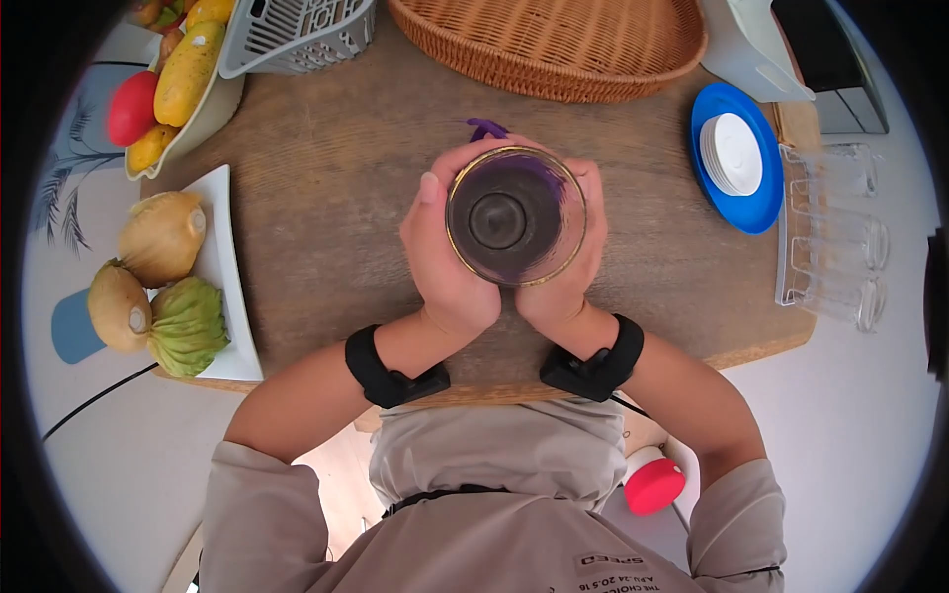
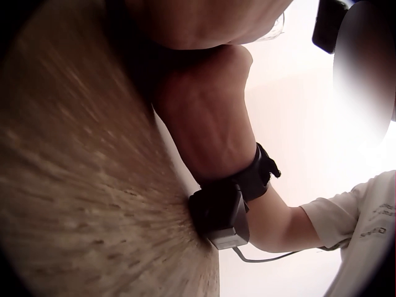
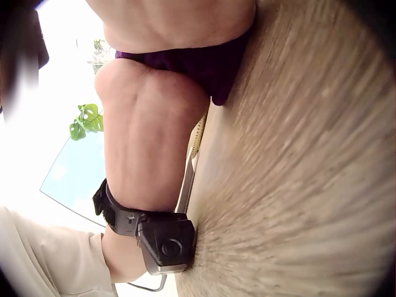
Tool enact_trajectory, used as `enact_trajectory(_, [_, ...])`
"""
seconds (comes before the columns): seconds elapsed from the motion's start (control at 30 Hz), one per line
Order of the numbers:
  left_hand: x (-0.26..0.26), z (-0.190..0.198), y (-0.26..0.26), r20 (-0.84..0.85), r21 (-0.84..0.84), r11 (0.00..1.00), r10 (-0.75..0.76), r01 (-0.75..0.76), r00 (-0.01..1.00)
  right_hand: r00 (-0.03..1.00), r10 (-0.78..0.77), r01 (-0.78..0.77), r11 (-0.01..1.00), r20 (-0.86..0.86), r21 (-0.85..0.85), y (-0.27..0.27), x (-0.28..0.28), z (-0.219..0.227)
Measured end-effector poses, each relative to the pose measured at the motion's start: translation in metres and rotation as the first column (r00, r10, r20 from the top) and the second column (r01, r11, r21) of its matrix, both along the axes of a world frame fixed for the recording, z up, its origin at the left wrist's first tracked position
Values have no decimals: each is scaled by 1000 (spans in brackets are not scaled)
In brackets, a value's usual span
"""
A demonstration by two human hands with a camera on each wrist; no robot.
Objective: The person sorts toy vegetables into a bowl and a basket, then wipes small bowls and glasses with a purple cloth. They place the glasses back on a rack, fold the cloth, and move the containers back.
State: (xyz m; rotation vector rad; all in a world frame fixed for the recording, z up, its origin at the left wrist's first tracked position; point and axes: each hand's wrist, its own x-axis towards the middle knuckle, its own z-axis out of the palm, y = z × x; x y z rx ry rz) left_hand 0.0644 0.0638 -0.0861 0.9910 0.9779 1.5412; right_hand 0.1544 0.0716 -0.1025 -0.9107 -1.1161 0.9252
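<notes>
A clear drinking glass (image 1: 516, 222) with a gold rim stands between both hands in the head view, its mouth turned up to the camera. My left hand (image 1: 447, 259) grips it from the left, the thumb along its side. From the right, my right hand (image 1: 560, 299) curls round the opposite side. A purple cloth (image 1: 483, 128) sticks out beyond the far rim, and purple shows through the glass wall. In the right wrist view the cloth (image 3: 219, 71) hangs below the hands, close over the tabletop. The hands hide most of it.
A white plate (image 1: 240, 296) of round vegetables lies left, below a fruit basket (image 1: 213, 124). At the back are a grey basket (image 1: 341, 44) and a wicker tray (image 1: 573, 84). Right stand a blue plate (image 1: 746, 212) with small white dishes (image 1: 732, 153) and a rack of glasses (image 1: 840, 242).
</notes>
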Motion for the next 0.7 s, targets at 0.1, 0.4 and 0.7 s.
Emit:
enact_trajectory(0.1, [0,-2,0,-87,23,999,39,-37,995,1000,-13,11,997,-29,-71,-1,0,4])
enact_trajectory(0.4, [7,-2,1,86,143,989,25,-37,996,996,-83,81,991,-12,-107,0,-2,6])
enact_trajectory(0.7, [-7,15,-4,-458,259,966,108,16,882,999,13,-11,999,36,-38,5,6,-3])
